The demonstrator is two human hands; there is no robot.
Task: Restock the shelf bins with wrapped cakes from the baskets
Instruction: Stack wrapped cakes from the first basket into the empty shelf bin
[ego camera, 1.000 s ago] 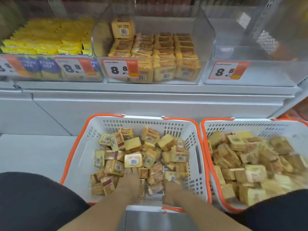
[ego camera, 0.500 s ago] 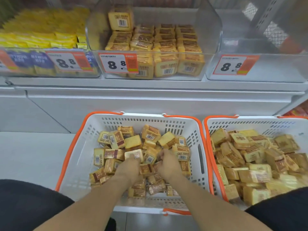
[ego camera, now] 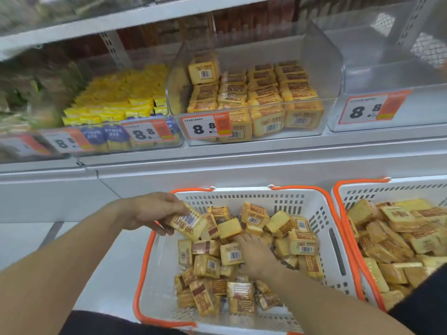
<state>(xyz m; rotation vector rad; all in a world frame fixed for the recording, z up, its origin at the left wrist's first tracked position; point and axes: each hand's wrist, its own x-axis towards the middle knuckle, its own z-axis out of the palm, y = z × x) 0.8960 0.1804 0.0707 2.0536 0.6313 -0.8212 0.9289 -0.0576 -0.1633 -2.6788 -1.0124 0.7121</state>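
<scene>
The left hand pinches one wrapped cake above the white basket's left rim. The right hand lies among the basket's cakes, fingers spread nearly straight.
</scene>
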